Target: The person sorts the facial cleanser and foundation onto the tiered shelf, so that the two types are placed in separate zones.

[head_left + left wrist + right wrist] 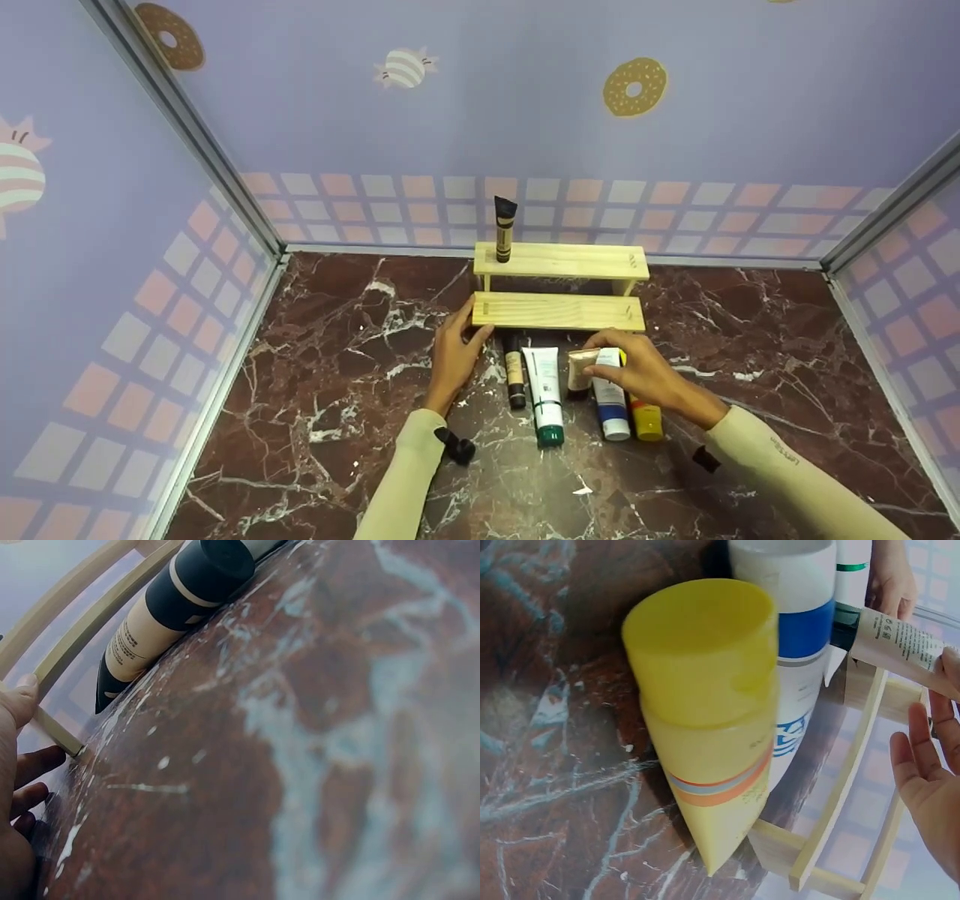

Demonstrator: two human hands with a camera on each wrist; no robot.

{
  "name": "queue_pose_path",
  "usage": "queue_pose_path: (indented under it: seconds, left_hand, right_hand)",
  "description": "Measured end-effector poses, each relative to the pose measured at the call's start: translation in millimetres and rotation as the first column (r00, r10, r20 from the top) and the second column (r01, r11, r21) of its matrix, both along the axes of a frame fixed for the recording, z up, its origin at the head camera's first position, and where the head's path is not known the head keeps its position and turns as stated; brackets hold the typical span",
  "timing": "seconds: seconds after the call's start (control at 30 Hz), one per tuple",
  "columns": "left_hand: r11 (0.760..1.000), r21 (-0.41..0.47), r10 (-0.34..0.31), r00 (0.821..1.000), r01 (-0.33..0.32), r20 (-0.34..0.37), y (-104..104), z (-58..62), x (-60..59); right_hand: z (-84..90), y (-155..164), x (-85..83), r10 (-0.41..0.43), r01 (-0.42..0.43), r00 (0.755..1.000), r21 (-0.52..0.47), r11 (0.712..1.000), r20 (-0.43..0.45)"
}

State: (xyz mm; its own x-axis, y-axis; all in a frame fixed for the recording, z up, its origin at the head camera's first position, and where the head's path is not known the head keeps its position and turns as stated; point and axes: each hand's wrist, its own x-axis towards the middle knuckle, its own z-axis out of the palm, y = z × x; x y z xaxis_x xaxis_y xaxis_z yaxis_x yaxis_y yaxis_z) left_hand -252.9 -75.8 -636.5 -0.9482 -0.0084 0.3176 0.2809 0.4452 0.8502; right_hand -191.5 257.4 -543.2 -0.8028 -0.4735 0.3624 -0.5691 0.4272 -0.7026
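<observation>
My left hand (454, 352) grips the left end of a two-step wooden rack (559, 311), thumb at the lower step's front edge. With thumb and fingers, my right hand (637, 373) pinches a small beige tube (582, 369) by its flat end, its dark cap pointing down. In the right wrist view that beige tube (900, 649) is raised beside the others. A black-and-beige tube (514, 373), a white tube with a green cap (546, 394), a white-and-blue tube (611, 401) and a yellow tube (647, 418) lie in front of the rack. Another black-and-beige tube (504, 231) stands upright on the upper step.
The rack stands on a dark red marbled tabletop (337, 450), close to the patterned back wall (525, 112). Side walls rise at left and right. Dark straps or mounts show at both wrists.
</observation>
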Motion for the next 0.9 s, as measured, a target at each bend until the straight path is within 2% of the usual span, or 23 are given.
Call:
queue_pose_path:
  seconds: [0.23, 0.43, 0.7, 0.9]
  left_hand:
    - [1.000, 0.022, -0.010, 1.000, 0.011, -0.008, 0.0, 0.8, -1.0]
    - [1.000, 0.016, -0.005, 1.000, 0.006, -0.020, 0.0, -0.3, -1.4]
    - [1.000, 0.006, -0.005, 1.000, 0.005, -0.002, -0.4, -0.7, -1.0]
    - [1.000, 0.006, -0.003, 1.000, 0.003, 0.012, -0.3, 1.5, -0.5]
  right_hand:
    - [10.7, -1.0, -3.7, -0.012, 0.013, 0.999, -0.022, 1.000, 0.031]
    - [22.6, -2.3, -10.1, -0.004, 0.010, 0.998, -0.093, 0.996, 0.061]
    - [40.8, 2.1, -25.0, -0.084, 0.083, 0.996, -0.062, 0.995, -0.012]
    - [56.6, 5.6, -33.8, -0.112, 0.114, 0.993, -0.085, 0.990, 0.020]
